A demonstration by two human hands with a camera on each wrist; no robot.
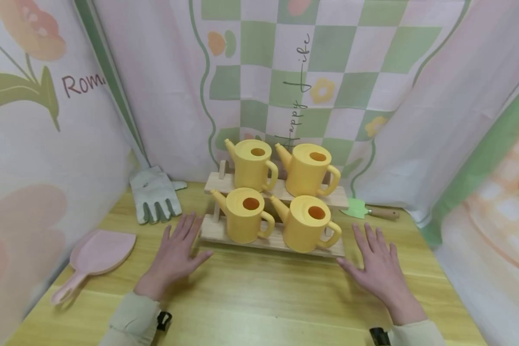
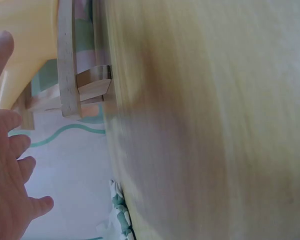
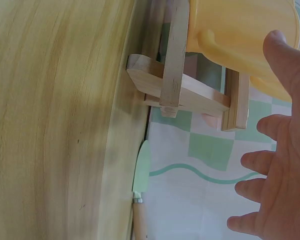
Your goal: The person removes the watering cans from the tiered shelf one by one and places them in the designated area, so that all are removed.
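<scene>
Several yellow watering cans stand upright on a two-step wooden rack [image 1: 265, 240], two on each step. On the lower step are a left can [image 1: 242, 223] and a right can [image 1: 302, 230]; behind them on the upper step are another left can [image 1: 248, 168] and right can [image 1: 304, 173]. Their spouts point left, their handles right. My left hand [image 1: 173, 257], fingers spread, is beside the rack's left end and holds nothing. Off the rack's right end, my right hand [image 1: 378, 266] is likewise spread and holds nothing. Both wrist views show the palms apart from the cans.
At the back left lies a pale work glove [image 1: 153, 192]. A pink dustpan [image 1: 97, 254] rests at the table's left side. Behind the rack's right end lies a green trowel [image 1: 356, 209] with a wooden handle. Printed curtains [image 1: 164, 96] enclose the wooden table [image 1: 251, 298].
</scene>
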